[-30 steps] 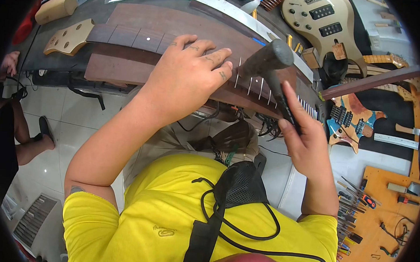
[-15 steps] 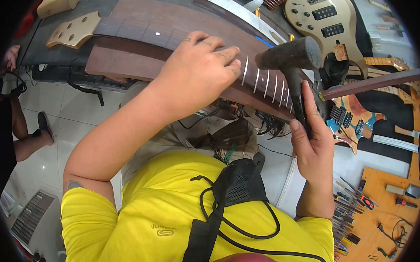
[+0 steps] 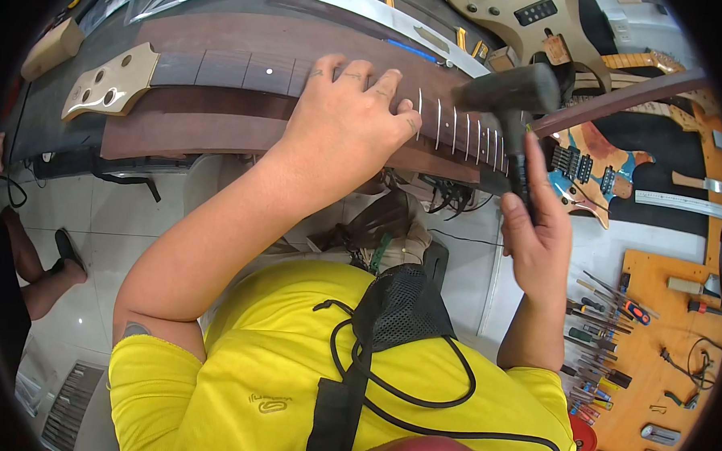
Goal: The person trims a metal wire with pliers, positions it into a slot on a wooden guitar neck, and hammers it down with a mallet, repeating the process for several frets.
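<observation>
Gripping the mallet (image 3: 516,89), the right hand (image 3: 540,245) is curling closed; the left hand (image 3: 337,120), half open, is touching the neck (image 3: 223,69), fretted rightward, bare toward the headstock (image 3: 113,84).

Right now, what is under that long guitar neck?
Reddish-brown wood shows along both long sides of the neck. What lies directly beneath is covered, so I can't tell whether it's one board or two.
</observation>
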Available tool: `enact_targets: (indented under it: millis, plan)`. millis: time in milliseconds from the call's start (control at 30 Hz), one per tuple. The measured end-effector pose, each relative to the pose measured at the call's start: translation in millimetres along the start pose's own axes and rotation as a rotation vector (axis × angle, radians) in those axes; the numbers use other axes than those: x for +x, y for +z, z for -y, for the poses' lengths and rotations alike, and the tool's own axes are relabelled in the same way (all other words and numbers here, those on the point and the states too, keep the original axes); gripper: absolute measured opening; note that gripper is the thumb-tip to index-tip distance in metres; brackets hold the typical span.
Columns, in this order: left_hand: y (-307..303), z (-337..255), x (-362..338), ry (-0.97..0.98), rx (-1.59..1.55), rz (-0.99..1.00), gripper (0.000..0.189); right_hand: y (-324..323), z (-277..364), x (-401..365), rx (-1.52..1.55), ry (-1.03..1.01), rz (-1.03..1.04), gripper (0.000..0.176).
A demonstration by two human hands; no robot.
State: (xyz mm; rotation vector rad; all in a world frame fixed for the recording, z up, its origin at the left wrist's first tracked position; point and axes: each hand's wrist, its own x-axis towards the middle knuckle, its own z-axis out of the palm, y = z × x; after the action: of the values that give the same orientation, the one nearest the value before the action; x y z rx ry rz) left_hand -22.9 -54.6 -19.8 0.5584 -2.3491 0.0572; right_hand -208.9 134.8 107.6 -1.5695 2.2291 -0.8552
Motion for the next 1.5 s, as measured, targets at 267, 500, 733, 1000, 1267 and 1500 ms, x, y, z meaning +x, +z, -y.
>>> enact_targets:
  millis: [267, 500, 733, 1000, 1267, 1500]
  plan:
    - [0, 3, -1, 0.0, -0.02, 0.054, 0.028, 3, 0, -2, 0.038, -0.007, 0.05, 0.067]
    - [1, 5, 0, -0.003, -0.026, 0.042, 0.027, 10, -10, 0, -0.239, -0.258, 0.189, 0.069]
    - [1, 4, 2, 0.006, -0.037, 0.04, 0.027, 19, -11, -9, -0.228, -0.172, 0.136, 0.066]
    - [-1, 5, 1, -0.016, -0.042, 0.059, 0.026, 12, -11, -9, -0.216, -0.193, 0.16, 0.066]
    - [1, 4, 0, -0.012, -0.029, 0.048, 0.026, 14, -11, -6, -0.236, -0.139, 0.216, 0.066]
    - [1, 4, 1, -0.019, -0.048, 0.035, 0.026, 11, -6, 7, -0.172, -0.034, 0.227, 0.066]
